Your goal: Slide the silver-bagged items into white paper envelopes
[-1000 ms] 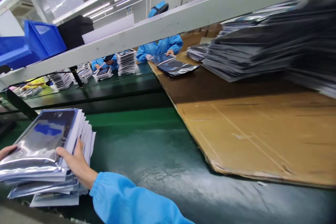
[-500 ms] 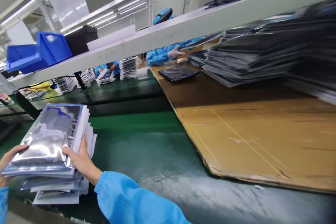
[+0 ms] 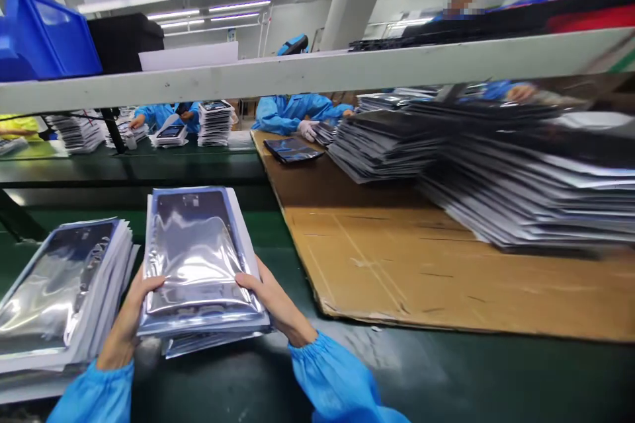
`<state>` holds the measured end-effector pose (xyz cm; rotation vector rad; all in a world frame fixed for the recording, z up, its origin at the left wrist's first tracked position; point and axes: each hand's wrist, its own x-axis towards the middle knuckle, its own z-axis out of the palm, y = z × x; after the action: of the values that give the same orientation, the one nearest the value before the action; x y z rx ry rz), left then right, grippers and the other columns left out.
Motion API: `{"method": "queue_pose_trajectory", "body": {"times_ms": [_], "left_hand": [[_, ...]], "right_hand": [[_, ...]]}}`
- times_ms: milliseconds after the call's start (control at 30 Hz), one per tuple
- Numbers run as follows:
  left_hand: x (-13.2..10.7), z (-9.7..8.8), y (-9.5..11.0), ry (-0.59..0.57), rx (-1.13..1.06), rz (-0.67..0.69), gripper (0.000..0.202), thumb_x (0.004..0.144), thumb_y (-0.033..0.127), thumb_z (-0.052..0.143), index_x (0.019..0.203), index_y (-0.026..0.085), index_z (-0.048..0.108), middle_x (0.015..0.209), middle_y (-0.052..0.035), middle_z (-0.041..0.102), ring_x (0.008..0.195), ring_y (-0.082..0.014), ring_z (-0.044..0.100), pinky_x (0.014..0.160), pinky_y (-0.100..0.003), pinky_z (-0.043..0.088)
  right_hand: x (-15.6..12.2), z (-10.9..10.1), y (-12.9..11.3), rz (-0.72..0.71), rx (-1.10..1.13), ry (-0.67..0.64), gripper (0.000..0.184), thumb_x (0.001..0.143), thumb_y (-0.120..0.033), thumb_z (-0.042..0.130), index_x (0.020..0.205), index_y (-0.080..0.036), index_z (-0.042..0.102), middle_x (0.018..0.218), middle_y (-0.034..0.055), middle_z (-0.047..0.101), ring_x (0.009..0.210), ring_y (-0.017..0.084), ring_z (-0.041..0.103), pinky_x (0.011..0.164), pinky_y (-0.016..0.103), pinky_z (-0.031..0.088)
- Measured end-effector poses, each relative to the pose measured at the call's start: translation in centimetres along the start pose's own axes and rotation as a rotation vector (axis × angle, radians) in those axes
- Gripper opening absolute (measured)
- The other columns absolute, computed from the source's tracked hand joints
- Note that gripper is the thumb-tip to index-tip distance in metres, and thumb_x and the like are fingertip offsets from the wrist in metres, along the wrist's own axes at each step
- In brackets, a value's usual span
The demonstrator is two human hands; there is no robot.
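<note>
Near edge: blue sleeves, both of the wearer.
Left hand (image 3: 129, 314): clasped on the left edge of a small batch of silver bags (image 3: 198, 261), thumb on top.
Right hand (image 3: 270, 301): clasped on the right edge of the same batch, thumb laid over the top bag.
Batch of silver bags: shiny, flat, squared between both hands, resting on or just above the green tabletop (image 3: 446, 377); contact underneath not discernible.
Near left, just beside the batch: larger stack of silver bags (image 3: 59, 291), fanned at its edges, untouched by either hand.
Right of the hands: brown cardboard sheet (image 3: 421, 271) lying flat on the tabletop, near part bare.
Middle right, on the cardboard: tall dark stacks (image 3: 520, 178) of flat packs, several deep, blurred at the far right.
Far centre: single dark pack (image 3: 292, 149) on the cardboard; co-worker in blue (image 3: 292, 112) with a gloved hand by it.
Far left: further white stacks (image 3: 214, 122) and more blue sleeves.
Overhead: grey shelf (image 3: 297, 73) carrying a blue bin (image 3: 44, 33).
Progress, as judged: one batch separated and gripped; larger stack at left apparently pending.
</note>
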<state>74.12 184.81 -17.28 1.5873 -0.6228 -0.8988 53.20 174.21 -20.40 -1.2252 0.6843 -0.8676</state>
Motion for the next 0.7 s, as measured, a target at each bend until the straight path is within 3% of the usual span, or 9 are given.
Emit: {"method": "queue_pose_trajectory", "body": {"times_ms": [67,167,267,333,400,533,600,700], "left_hand": [[0.7,3.2,-2.4,-0.150,-0.129,-0.099,0.056,0.064,0.036,0.060,0.118,0.019,0.055,0.088,-0.0038,0.072,0.075,-0.0254,0.069,0.065,-0.034,0.055],[1.6,5.3,-4.6,-0.217,-0.174,-0.189,0.062,0.064,0.034,0.061,0.124,0.019,0.052,0.099,-0.0068,0.072,0.081,-0.0267,0.069,0.066,-0.034,0.055],[2.1,4.9,-4.9,-0.228,-0.112,-0.207,0.065,0.064,0.037,0.065,0.125,0.019,0.052,0.109,-0.0091,0.069,0.095,-0.0302,0.066,0.074,-0.035,0.054],[2.3,4.2,-4.5,-0.217,-0.001,-0.135,0.068,0.061,0.038,0.071,0.125,0.021,0.052,0.122,-0.0094,0.062,0.110,-0.0299,0.059,0.085,-0.034,0.051],[2.6,3.6,-4.2,-0.207,0.129,-0.051,0.070,0.060,0.040,0.074,0.123,0.020,0.053,0.130,-0.0109,0.057,0.120,-0.0287,0.051,0.095,-0.035,0.045],[3.9,3.5,-4.6,-0.070,0.319,0.096,0.056,0.062,0.049,0.071,0.107,0.018,0.056,0.113,-0.0124,0.063,0.109,-0.0269,0.058,0.095,-0.039,0.044],[4.6,3.7,-5.0,-0.015,0.414,0.147,0.043,0.066,0.052,0.066,0.093,0.020,0.055,0.097,-0.0070,0.065,0.097,-0.0238,0.062,0.088,-0.036,0.047],[5.1,4.0,-4.9,-0.053,0.597,0.191,0.035,0.074,0.055,0.054,0.075,0.020,0.053,0.077,-0.0019,0.059,0.081,-0.0209,0.061,0.080,-0.034,0.048]], "right_hand": [[-0.9,-2.5,2.2,0.062,-0.050,0.092,0.046,0.070,-0.034,0.061,0.113,-0.019,0.057,0.098,0.0049,0.067,0.087,0.022,0.062,0.082,0.035,0.048],[-2.2,-4.0,4.6,0.109,-0.070,0.152,0.051,0.073,-0.033,0.060,0.122,-0.020,0.052,0.104,0.0061,0.066,0.092,0.022,0.062,0.088,0.039,0.046],[-3.3,-4.4,5.3,0.090,-0.154,0.178,0.064,0.074,-0.038,0.062,0.133,-0.024,0.041,0.131,0.0092,0.053,0.118,0.027,0.051,0.102,0.046,0.037],[-3.7,-4.8,5.2,0.041,-0.318,0.298,0.076,0.072,-0.040,0.066,0.139,-0.025,0.033,0.147,0.0097,0.032,0.135,0.029,0.029,0.109,0.051,0.025],[-3.7,-5.4,4.8,-0.036,-0.463,0.407,0.070,0.073,-0.039,0.064,0.136,-0.024,0.037,0.148,0.0110,0.027,0.137,0.029,0.023,0.110,0.051,0.022],[-2.2,-6.0,4.4,-0.123,-0.531,0.325,0.027,0.082,-0.033,0.052,0.105,-0.020,0.060,0.113,0.0114,0.055,0.107,0.024,0.052,0.092,0.043,0.043],[-1.4,-5.7,4.6,-0.118,-0.543,0.320,0.024,0.082,-0.033,0.053,0.101,-0.020,0.060,0.102,0.0089,0.056,0.095,0.023,0.055,0.086,0.041,0.045],[-0.8,-5.2,5.1,-0.104,-0.537,0.375,0.027,0.081,-0.034,0.055,0.103,-0.020,0.057,0.100,0.0078,0.056,0.092,0.022,0.054,0.086,0.042,0.045]]}}
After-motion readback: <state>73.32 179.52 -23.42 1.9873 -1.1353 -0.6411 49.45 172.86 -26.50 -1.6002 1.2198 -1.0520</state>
